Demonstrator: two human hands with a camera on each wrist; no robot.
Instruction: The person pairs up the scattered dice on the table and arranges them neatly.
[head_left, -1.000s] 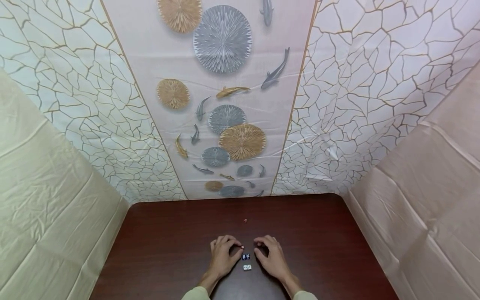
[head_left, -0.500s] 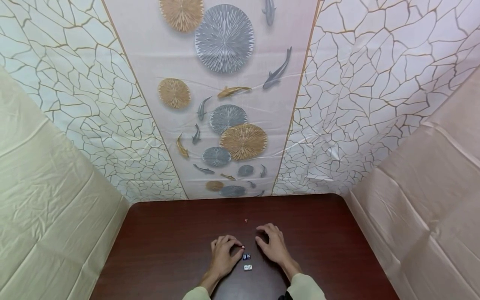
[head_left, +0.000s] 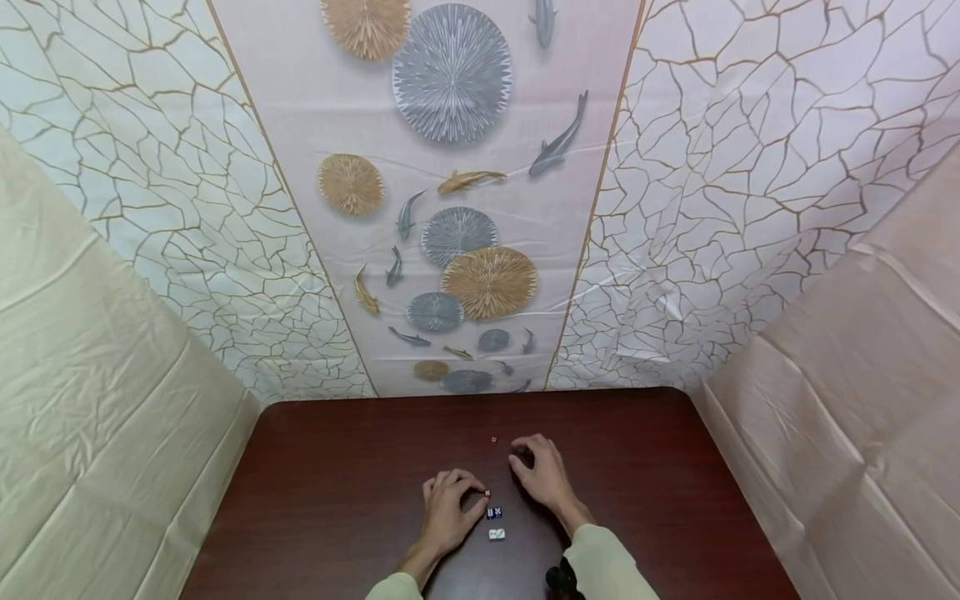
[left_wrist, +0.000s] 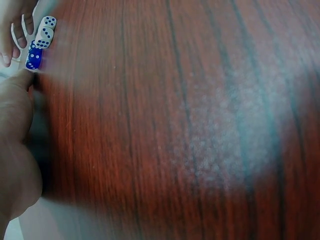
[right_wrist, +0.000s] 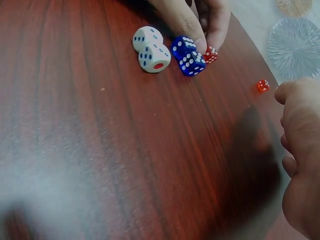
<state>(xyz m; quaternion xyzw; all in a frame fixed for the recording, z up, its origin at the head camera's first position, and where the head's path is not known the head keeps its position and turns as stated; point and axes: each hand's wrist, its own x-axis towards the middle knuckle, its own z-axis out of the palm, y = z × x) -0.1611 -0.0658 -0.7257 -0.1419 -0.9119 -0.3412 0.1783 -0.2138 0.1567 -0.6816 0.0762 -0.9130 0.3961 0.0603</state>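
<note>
My left hand (head_left: 448, 512) pinches a small red die (right_wrist: 211, 54) between thumb and fingertips, down at the tabletop. Directly in front of it stand two blue dice (right_wrist: 192, 64) side by side, white-dotted. Nearer to me are two white dice (right_wrist: 154, 58), also paired, one showing a large red dot. A second red die (head_left: 493, 439) lies alone farther back. My right hand (head_left: 546, 475) hovers just right of that lone die, its fingers loosely bent and holding nothing visible. In the right wrist view, the thumb tip comes close to this die, with a gap between them.
The dark red-brown wooden table (head_left: 337, 467) has a rounded back edge. Behind it hangs a patterned cloth (head_left: 480, 333) with fish and round leaf prints. Beige cloth walls (head_left: 825, 467) flank both sides.
My right hand has moved away from beside the blue dice, back across the table toward the lone red die. My left hand has kept its place at its red die.
</note>
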